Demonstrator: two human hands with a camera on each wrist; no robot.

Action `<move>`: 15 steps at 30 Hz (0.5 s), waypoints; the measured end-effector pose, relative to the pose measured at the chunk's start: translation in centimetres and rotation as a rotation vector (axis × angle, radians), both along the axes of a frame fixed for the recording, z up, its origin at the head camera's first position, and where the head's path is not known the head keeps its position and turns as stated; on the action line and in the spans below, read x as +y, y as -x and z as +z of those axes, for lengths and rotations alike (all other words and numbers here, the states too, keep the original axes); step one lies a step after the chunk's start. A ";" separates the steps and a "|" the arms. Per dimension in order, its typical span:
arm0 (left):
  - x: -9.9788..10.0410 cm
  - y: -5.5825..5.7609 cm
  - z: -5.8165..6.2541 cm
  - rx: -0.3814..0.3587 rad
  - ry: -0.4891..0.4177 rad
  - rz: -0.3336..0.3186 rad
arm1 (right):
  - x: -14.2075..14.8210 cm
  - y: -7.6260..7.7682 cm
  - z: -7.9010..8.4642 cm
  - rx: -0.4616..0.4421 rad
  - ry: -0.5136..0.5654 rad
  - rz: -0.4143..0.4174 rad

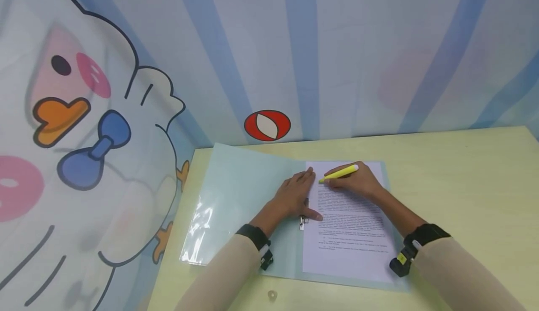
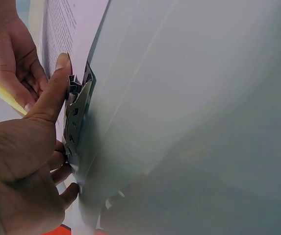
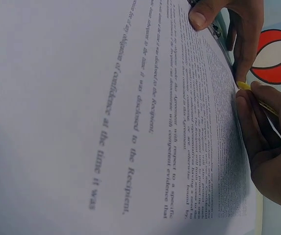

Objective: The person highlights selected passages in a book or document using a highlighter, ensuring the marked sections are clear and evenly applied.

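— As you have the head view before you, where is the yellow highlighter (image 1: 343,171)?

— Over the printed sheet (image 1: 345,264), pinched between the thumb and fingers of the right hand (image 1: 357,181). It slants, its tip at the start of the top lines. Whether the tip touches the paper, I can't tell.

— And the left hand (image 1: 292,197)?

— Spread out, gripping nothing. Its fingertips reach the sheet's left edge, and the thumb stretches across the margin, just beside the metal clip (image 1: 302,223). The sheet lies on the right side of a pale blue folder (image 1: 248,175), opened out on a yellowish table (image 1: 463,198).

— What else is around?

— Beige sleeves (image 1: 219,273), a black strap (image 1: 429,232) at each wrist, and a small pale piece (image 1: 272,295) on the table, near the folder's closer edge. Behind hangs a blue backdrop (image 1: 370,44) with a white cartoon bird (image 1: 139,170) and a red oval (image 1: 249,126).

— Now the left wrist view?

— The thumb is down at one end of the clip, over the sheet; the other fingers are slightly bent. Past them you see the right hand and part of the highlighter.

— And the right wrist view?

— Mostly the sheet, with its nearest print blurred. The right hand pinches the highlighter by the sheet's far edge; the left thumb rests on the paper.
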State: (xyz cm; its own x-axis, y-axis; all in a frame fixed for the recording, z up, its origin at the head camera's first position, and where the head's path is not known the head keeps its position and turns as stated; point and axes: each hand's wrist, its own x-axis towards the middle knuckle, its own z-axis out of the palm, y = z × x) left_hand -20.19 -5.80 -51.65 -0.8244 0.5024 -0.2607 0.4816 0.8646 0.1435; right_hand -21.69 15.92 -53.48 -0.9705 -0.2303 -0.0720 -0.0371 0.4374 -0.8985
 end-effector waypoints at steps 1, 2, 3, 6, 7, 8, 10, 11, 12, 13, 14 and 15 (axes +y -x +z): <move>0.0 0.0 0.0 0.000 0.003 0.000 | 0.0 0.0 -0.1 -0.004 0.004 0.000; 0.0 0.0 0.0 -0.001 0.004 0.000 | -0.1 0.1 -0.1 -0.008 0.007 0.001; 0.0 0.0 0.0 -0.001 0.004 -0.001 | -0.1 0.1 -0.2 -0.012 0.010 0.001; -0.1 0.0 0.0 -0.004 0.007 -0.006 | -0.2 0.2 -0.3 -0.022 0.015 -0.003; -0.1 0.0 0.0 -0.004 0.009 -0.006 | -0.2 0.2 -0.3 -0.020 0.010 -0.004; 0.0 0.0 0.0 -0.004 0.011 -0.007 | -0.2 0.3 -0.3 -0.019 0.008 -0.004; 0.0 0.0 0.0 -0.004 0.016 -0.008 | -0.3 0.3 -0.3 -0.017 0.003 -0.005; 0.0 0.0 0.0 -0.003 0.020 -0.007 | -0.3 0.3 -0.4 -0.015 0.001 -0.006; -0.1 0.0 0.0 -0.002 0.022 -0.006 | -0.3 0.3 -0.4 -0.017 0.003 -0.005; 0.0 0.0 0.0 -0.001 0.025 -0.005 | -0.4 0.3 -0.4 -0.019 0.010 -0.006; 0.0 0.0 0.0 -0.001 0.026 -0.005 | -0.4 0.3 -0.4 -0.021 0.016 -0.007; 0.0 0.0 0.0 -0.001 0.027 -0.005 | -0.4 0.3 -0.5 -0.023 0.021 -0.009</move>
